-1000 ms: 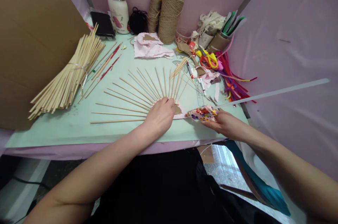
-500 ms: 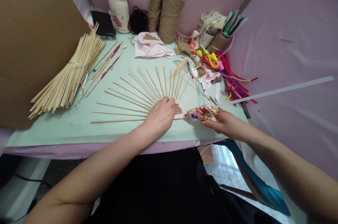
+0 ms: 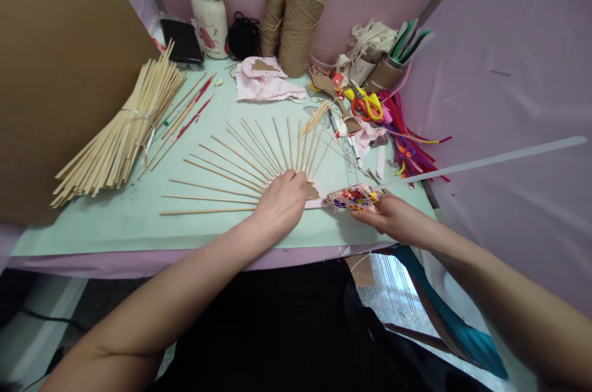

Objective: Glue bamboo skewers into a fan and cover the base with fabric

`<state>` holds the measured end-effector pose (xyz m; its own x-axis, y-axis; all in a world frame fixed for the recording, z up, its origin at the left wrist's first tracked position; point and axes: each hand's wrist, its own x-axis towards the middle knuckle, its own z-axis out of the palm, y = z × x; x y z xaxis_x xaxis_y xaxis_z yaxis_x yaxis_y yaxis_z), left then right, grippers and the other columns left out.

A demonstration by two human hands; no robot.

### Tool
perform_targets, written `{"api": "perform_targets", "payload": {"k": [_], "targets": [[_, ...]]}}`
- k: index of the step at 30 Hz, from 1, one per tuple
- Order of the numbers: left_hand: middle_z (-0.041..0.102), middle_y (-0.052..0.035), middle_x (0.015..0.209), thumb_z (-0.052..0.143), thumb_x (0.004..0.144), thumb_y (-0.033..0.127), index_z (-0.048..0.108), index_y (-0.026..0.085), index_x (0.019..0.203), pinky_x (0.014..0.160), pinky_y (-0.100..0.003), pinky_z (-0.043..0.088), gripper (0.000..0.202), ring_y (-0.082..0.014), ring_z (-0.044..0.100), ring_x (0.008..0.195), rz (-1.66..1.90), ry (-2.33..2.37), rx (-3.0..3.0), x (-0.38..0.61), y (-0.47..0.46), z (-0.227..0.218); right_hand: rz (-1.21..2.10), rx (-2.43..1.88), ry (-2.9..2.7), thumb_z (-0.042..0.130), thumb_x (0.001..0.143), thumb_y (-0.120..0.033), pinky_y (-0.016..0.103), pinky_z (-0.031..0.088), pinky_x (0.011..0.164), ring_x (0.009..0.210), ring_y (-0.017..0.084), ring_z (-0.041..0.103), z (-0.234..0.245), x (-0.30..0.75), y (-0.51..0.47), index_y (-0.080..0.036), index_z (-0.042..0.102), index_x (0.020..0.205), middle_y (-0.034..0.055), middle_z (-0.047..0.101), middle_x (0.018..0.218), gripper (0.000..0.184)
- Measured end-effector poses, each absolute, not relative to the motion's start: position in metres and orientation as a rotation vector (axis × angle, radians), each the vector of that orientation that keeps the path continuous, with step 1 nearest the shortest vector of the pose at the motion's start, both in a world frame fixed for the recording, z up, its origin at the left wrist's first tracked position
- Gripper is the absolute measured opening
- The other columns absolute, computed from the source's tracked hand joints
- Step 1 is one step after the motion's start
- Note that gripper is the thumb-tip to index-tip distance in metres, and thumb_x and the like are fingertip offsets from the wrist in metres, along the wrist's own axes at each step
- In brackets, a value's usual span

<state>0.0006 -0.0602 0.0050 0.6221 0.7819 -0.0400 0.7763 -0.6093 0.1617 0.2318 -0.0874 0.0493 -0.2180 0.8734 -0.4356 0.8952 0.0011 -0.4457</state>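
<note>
Thin wooden sticks fan out on the table from a half-round cardboard piece edged with pink cloth. Over that piece lies my left hand, its fingers bent and pressed together on the inner end of a stick; the fingertips are partly hidden. Just to the right, my right hand grips a hot glue gun wrapped in a colourful pattern. Its nozzle points left at the cardboard's right end. A long white glue stick juts from its back, up to the right.
A tied bundle of sticks lies at the left. Twine spools, a white bottle and pink cloth stand or lie at the back. Scissors and pipe cleaners clutter the right side.
Both hands stay nearly in place. The glue gun has turned very slightly, and the far end of its glue stick sits a little lower.
</note>
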Motion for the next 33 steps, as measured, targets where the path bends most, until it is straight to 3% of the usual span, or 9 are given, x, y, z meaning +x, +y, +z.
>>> {"api": "perform_targets", "payload": {"k": [16, 24, 29, 33], "targets": [[0.062, -0.0126, 0.099, 0.042, 0.095, 0.011, 0.065, 0.009, 0.093, 0.085, -0.038, 0.047, 0.024, -0.0255, 0.055, 0.095, 0.369, 1.239, 2.726, -0.006, -0.058, -0.005, -0.969, 1.972, 2.229, 0.051, 0.085, -0.051, 0.029, 0.038, 0.054, 0.052, 0.018, 0.049, 0.051, 0.232, -0.088, -0.020, 0.062, 0.072, 0.0003, 0.053, 0.051, 0.035], [0.065, -0.0090, 0.112, 0.042, 0.096, 0.018, 0.067, 0.015, 0.105, 0.096, -0.037, 0.046, 0.026, -0.0208, 0.059, 0.107, 0.825, 0.871, 2.538, 0.018, -0.036, 0.070, -1.000, 1.971, 2.191, 0.051, 0.084, -0.051, 0.028, 0.033, 0.050, 0.047, 0.015, 0.043, 0.050, 0.229, -0.088, -0.021, 0.055, 0.062, -0.0025, 0.043, 0.045, 0.037], [0.072, -0.0020, 0.102, 0.057, 0.091, 0.026, 0.070, 0.020, 0.100, 0.085, -0.030, 0.048, 0.018, -0.0174, 0.064, 0.096, 0.562, 0.525, 2.453, 0.060, -0.015, 0.110, -0.812, 2.050, 2.107, 0.053, 0.082, -0.050, 0.028, 0.028, 0.050, 0.049, 0.014, 0.040, 0.052, 0.226, -0.087, -0.023, 0.041, 0.055, -0.0026, 0.038, 0.048, 0.041], [0.074, -0.0015, 0.094, 0.062, 0.086, 0.017, 0.072, 0.017, 0.089, 0.077, -0.026, 0.045, 0.010, -0.0143, 0.064, 0.087, 0.456, 0.480, 2.497, 0.079, -0.013, 0.118, -0.838, 2.069, 2.101, 0.054, 0.081, -0.051, 0.028, 0.026, 0.048, 0.049, 0.013, 0.038, 0.057, 0.226, -0.088, -0.024, 0.036, 0.056, -0.0032, 0.037, 0.049, 0.041]]}}
